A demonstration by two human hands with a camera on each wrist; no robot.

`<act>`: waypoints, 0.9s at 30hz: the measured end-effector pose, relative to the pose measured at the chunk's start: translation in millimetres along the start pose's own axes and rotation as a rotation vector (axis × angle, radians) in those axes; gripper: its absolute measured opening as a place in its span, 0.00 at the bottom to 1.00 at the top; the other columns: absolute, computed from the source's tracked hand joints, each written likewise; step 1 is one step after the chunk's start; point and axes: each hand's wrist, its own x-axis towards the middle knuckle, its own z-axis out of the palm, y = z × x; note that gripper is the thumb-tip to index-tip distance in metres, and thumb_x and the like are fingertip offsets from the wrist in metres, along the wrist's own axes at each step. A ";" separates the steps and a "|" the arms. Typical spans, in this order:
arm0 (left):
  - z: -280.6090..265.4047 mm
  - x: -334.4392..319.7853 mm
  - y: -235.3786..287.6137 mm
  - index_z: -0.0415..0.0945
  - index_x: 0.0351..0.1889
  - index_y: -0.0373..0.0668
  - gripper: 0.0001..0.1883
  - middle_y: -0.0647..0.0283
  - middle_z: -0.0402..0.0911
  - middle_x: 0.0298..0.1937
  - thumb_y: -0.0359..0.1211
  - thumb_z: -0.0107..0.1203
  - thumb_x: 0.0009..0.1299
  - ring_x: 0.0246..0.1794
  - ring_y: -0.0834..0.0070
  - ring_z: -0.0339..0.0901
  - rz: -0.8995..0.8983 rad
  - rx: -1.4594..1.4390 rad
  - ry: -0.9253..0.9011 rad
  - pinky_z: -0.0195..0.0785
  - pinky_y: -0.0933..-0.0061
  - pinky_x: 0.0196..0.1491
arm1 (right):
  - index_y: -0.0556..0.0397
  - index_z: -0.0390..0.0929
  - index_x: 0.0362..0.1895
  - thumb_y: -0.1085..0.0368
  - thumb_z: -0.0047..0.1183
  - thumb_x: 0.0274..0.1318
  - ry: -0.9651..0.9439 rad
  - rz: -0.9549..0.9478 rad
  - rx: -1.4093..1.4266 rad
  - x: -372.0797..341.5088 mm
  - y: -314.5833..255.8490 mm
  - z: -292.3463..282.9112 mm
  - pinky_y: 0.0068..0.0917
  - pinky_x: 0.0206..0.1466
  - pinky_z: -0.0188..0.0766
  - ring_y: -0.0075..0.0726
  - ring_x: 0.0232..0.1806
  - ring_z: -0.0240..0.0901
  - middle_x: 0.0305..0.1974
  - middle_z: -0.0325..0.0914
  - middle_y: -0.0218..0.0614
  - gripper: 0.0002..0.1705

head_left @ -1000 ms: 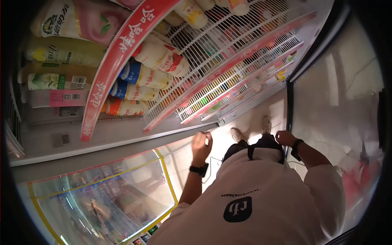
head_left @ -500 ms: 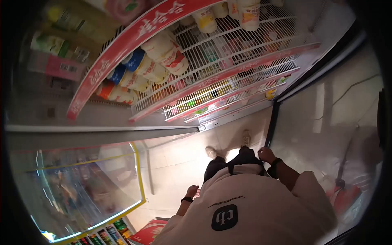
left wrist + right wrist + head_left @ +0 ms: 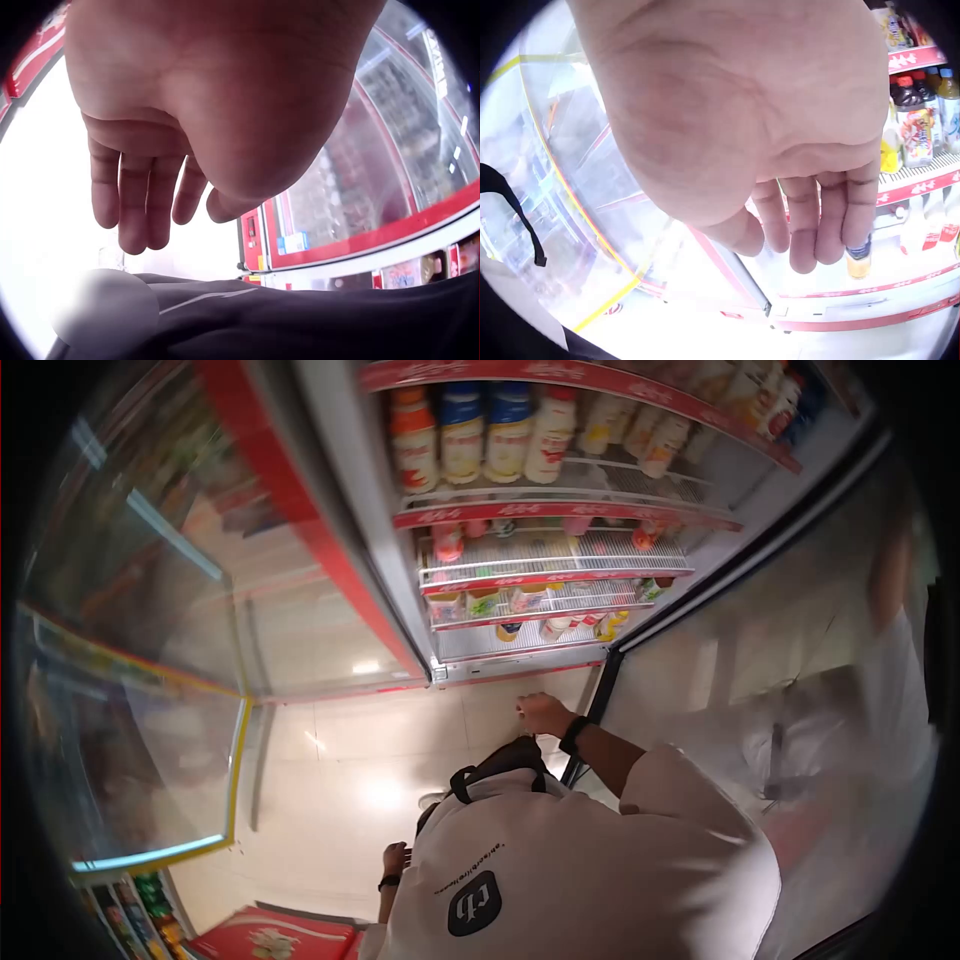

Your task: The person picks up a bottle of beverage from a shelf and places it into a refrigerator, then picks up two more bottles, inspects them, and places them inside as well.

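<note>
My right hand (image 3: 545, 713) is held in front of my body, near the dark frame (image 3: 603, 705) of a glass door. Its fingers bend loosely and nothing is in them, as the right wrist view shows. Low beside my waist, my left hand (image 3: 397, 857) hangs with relaxed fingers and an empty palm in the left wrist view. In front of me is a lit drinks fridge with red-edged shelves (image 3: 570, 512). Its top rows hold bottles, among them a blue-capped one (image 3: 462, 435) and an orange-capped one (image 3: 413, 440).
The glass door (image 3: 680, 690) stands swung out on my right. To the left is another glass front with a red frame (image 3: 330, 580), and a yellow-edged glass case (image 3: 238, 770). A red box-like thing (image 3: 270, 935) is low at the left. Pale tiled floor (image 3: 340, 780) lies between.
My view has turned, bringing the fridge from the left to straight ahead. My left hand has dropped from near the fridge to beside my waist. The right hand has come forward, still empty.
</note>
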 end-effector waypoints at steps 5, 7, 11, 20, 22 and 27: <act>-51.9 -0.4 -91.5 0.71 0.40 0.35 0.11 0.53 0.81 0.30 0.34 0.47 0.69 0.23 0.65 0.79 -0.228 -0.360 0.163 0.71 0.68 0.22 | 0.56 0.78 0.41 0.59 0.52 0.56 -0.309 -0.203 0.209 22.7 -149.5 23.7 0.41 0.47 0.74 0.53 0.41 0.78 0.37 0.81 0.48 0.15; -51.7 -52.5 -125.2 0.70 0.35 0.35 0.09 0.53 0.79 0.27 0.33 0.46 0.68 0.22 0.65 0.79 -0.299 -0.510 0.226 0.70 0.68 0.19 | 0.57 0.78 0.44 0.58 0.53 0.57 -0.476 -0.138 0.231 30.5 -182.9 39.4 0.39 0.49 0.74 0.51 0.43 0.79 0.39 0.82 0.48 0.17; -64.1 -59.9 -133.7 0.73 0.48 0.35 0.15 0.54 0.84 0.35 0.36 0.46 0.70 0.28 0.66 0.82 -0.183 -0.562 0.332 0.75 0.65 0.29 | 0.57 0.78 0.46 0.58 0.53 0.59 -0.655 -0.290 0.098 61.6 -226.5 69.7 0.37 0.47 0.75 0.49 0.43 0.80 0.38 0.82 0.48 0.17; -57.4 -96.8 -145.4 0.72 0.51 0.33 0.20 0.53 0.83 0.37 0.39 0.47 0.70 0.31 0.69 0.82 -0.141 -0.750 0.275 0.75 0.70 0.31 | 0.57 0.79 0.43 0.57 0.55 0.56 -1.006 -0.446 -0.281 180.3 -279.0 178.4 0.39 0.52 0.74 0.52 0.47 0.79 0.40 0.82 0.53 0.17; -60.3 -110.5 -168.0 0.75 0.47 0.32 0.18 0.54 0.84 0.34 0.38 0.47 0.70 0.29 0.69 0.82 -0.195 -0.797 0.385 0.74 0.71 0.30 | 0.56 0.79 0.43 0.57 0.55 0.57 -1.063 -0.504 -0.377 209.7 -327.7 205.0 0.39 0.52 0.74 0.52 0.48 0.79 0.41 0.82 0.53 0.17; -77.3 -135.3 -224.2 0.76 0.41 0.33 0.14 0.56 0.83 0.29 0.35 0.45 0.68 0.24 0.70 0.81 -0.438 -1.069 0.527 0.72 0.69 0.23 | 0.56 0.81 0.40 0.60 0.53 0.57 -1.060 -0.521 -0.254 294.8 -486.5 282.5 0.37 0.47 0.76 0.46 0.40 0.82 0.34 0.83 0.46 0.13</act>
